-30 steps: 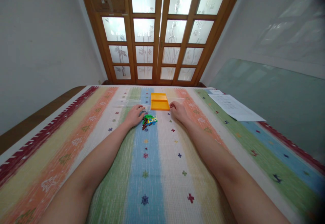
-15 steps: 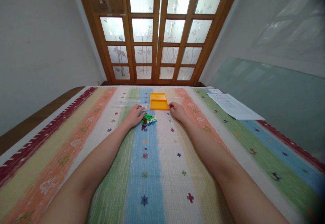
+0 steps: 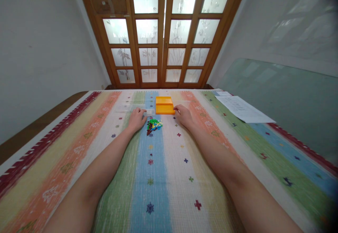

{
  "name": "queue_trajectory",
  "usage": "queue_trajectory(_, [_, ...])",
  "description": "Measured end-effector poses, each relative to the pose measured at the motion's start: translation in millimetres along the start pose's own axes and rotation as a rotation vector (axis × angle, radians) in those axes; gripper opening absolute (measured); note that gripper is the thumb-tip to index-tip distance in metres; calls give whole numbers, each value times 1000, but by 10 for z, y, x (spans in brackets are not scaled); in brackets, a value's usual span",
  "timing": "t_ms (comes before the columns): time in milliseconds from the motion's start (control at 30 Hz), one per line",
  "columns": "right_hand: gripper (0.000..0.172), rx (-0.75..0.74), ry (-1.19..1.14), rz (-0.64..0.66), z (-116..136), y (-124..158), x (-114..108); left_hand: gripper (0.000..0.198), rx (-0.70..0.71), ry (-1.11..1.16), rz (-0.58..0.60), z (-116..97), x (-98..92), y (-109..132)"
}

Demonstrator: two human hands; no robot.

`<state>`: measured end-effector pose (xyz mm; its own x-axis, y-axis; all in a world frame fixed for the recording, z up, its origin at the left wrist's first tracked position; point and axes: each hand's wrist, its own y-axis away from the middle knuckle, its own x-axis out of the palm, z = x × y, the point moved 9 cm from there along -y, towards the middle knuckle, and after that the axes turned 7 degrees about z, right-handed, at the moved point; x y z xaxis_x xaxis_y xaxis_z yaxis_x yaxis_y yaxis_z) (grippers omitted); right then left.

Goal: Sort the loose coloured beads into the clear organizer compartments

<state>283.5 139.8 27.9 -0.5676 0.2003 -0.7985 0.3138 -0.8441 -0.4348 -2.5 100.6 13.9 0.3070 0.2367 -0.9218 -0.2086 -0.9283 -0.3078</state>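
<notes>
— What sort of place is this?
— A room in a home: wooden doors (image 3: 161,32) with frosted, etched panes fill the upper centre, plain white walls (image 3: 39,42) flank them, and a striped woven cloth (image 3: 158,176) covers the tabletop.

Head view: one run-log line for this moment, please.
left hand: on clear strip | right hand: fingers at orange tray corner | small coloured pieces: piled between hands | cloth: striped
</notes>
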Motion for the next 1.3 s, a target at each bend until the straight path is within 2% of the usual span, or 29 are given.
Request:
queue_trajectory(100, [24,-36,4,16,92,-1,18,33,0,6,-23,-27,-41,12])
queue_trajectory(233, [24,-57,36,-8,211,-1,-13,18,17,35,-57,-48,-92,13])
queue_trajectory(367, [24,-95,69,35,329,0,32,13,19,46,-62,-44,-109,8])
queue_trajectory(467, [23,-112,101,67,381,2,72,20,54,57,-40,-76,-90,10])
queue_trajectory(633, [22,-162,195,136,450,16,163,46,119,55,-17,-122,-42,13])
queue_trajectory(767, [24,-102,285,135,386,19,172,51,115,59,-2,-99,-4,4])
queue_trajectory(967, [30,42,382,117,211,25,66,45,120,142,-68,-71,-63,11])
queue_trajectory(1167, [31,40,392,216,156,33,94,44,139,159,-86,-90,-91,26])
queue_trajectory(1300, [25,24,373,250,144,22,128,44,149,184,-85,-99,-86,28])
